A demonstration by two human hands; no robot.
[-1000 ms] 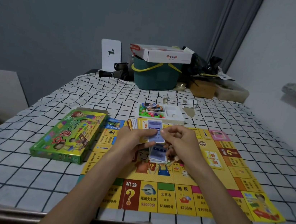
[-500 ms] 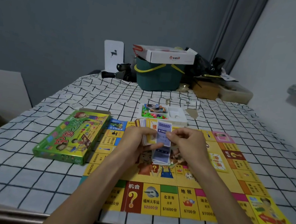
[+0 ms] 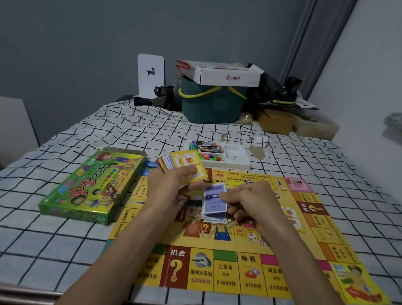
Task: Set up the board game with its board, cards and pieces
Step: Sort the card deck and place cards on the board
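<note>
The yellow game board (image 3: 230, 269) lies open on the checked cloth. My left hand (image 3: 167, 186) grips a fanned stack of cards (image 3: 183, 162) above the board's far left part, a yellow card on top. My right hand (image 3: 252, 202) pinches one blue card (image 3: 215, 200) just over a small pile of blue cards (image 3: 214, 218) on the board's middle. The white tray (image 3: 237, 157) with coloured pieces and more cards sits beyond the board's far edge.
The green game box (image 3: 90, 186) lies left of the board, touching its edge. At the back stand a teal bucket (image 3: 211, 105) with a white carton on it, a white card with a deer, and clutter on the right.
My right hand has drawn the blue card off the fan and lowered it toward the pile on the board. A yellow card now shows on top of the fan.
</note>
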